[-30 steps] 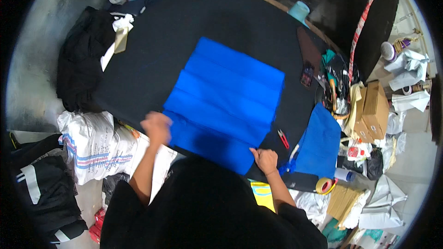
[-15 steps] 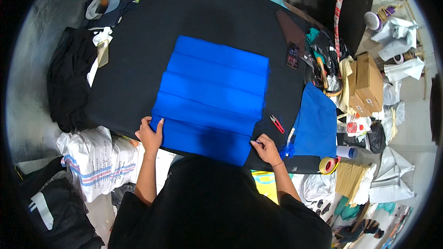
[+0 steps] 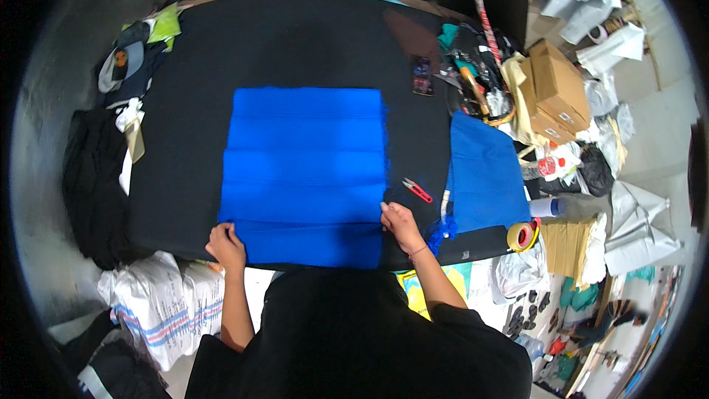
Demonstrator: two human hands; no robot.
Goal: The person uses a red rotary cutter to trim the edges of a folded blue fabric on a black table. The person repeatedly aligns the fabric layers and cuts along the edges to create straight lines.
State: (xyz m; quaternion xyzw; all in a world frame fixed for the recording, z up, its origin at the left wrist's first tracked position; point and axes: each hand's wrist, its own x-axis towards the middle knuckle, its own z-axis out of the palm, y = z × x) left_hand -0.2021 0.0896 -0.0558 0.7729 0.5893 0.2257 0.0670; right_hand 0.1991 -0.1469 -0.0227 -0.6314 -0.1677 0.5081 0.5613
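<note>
Blue cloth (image 3: 306, 133) lies flat on black-covered surface (image 3: 185, 52), close to near edge, creases running crosswise. Left hand (image 3: 227, 245): fingers drawn together, pinching cloth's left edge by nearest crease. Right hand (image 3: 401, 225): fingers bunched, pinching right edge, slightly farther up. I'd say even pull from both sides, crease straight, frayed right edge in line. Red snips (image 3: 419, 191) near right hand; best clear of cloth.
</note>
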